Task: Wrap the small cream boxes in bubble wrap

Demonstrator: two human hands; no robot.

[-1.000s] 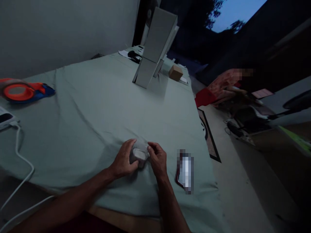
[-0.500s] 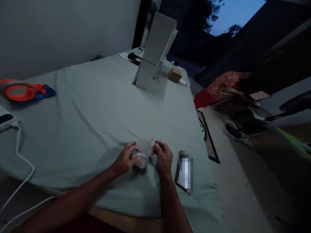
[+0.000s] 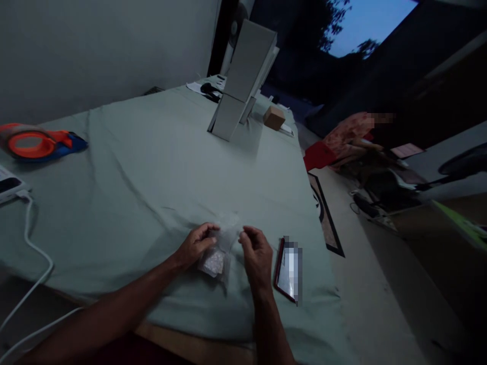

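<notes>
A clear plastic bag (image 3: 227, 238) lies spread between my hands near the table's front edge. In its lower part is a crinkled, whitish bundle (image 3: 213, 262), perhaps bubble wrap; what it encloses is hidden. My left hand (image 3: 198, 243) grips the bag's left side, thumb and fingers closed over the plastic. At the upper right edge of the bag, my right hand (image 3: 256, 248) is pinched, with the thumb against the fingers. Right of that hand a phone with a dark red case (image 3: 280, 274) rests on the cloth, its screen lit.
A pale green cloth (image 3: 152, 152) covers the table. Tall white boxes (image 3: 247, 61) stand at the back, beside a small brown box (image 3: 274, 117). Orange-and-blue scissors-like handles (image 3: 41, 144) lie at left, above a white device with a cable (image 3: 28, 228). A person (image 3: 348, 134) sits at right.
The bag has been unfolded and stretched longer, its bundle now lower and toward me. My left hand has shifted slightly left; my right hand has barely moved.
</notes>
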